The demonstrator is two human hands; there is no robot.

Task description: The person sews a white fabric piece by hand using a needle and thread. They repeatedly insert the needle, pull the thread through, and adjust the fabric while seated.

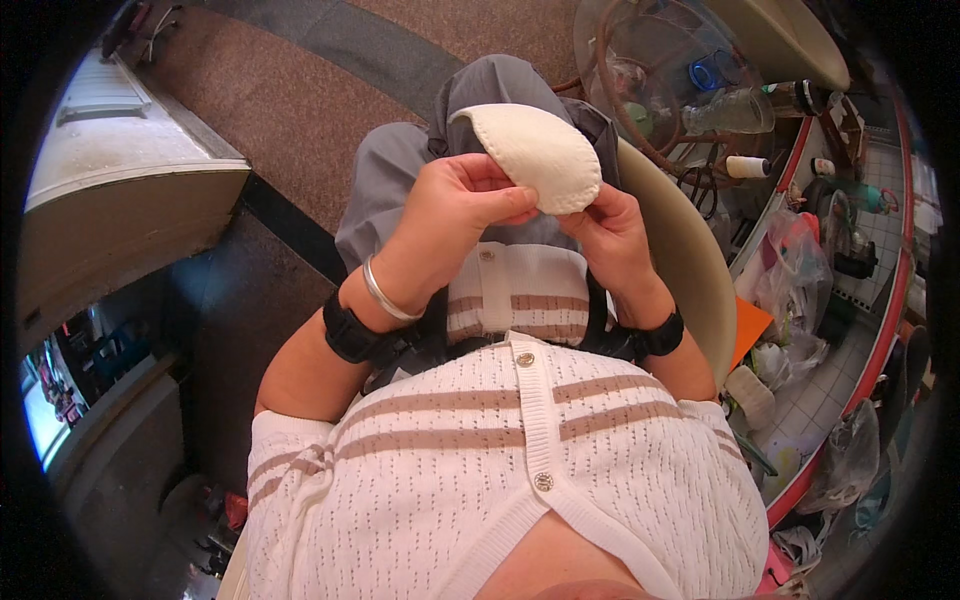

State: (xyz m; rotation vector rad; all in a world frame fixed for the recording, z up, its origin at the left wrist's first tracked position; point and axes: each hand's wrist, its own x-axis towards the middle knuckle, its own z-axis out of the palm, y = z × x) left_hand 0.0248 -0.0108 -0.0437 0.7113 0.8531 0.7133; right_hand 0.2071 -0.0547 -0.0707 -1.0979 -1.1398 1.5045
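Note:
A cream, half-moon piece of what looks like felt (540, 150) is held above my lap, with stitches running along its curved edge. My left hand (480, 195) pinches its lower left side, the thumb lying on the front face. At its lower right corner, the thumb and fingers of my right hand (609, 231) grip the edge. Whether a needle or thread sits between the right fingertips is too small to tell. Grey trousers (390, 187) lie behind the piece. A silver bangle (382, 289) and a black band circle my left wrist; another black band is on the right.
At right stands a glass-topped round table (667, 45) with a glass bottle (727, 111), a thread spool (748, 166) and dark-handled scissors (699, 187). A beige chair (686, 247) curves beside my right arm. Plastic bags (795, 270) lie farther right. A white-topped cabinet (135, 165) stands left.

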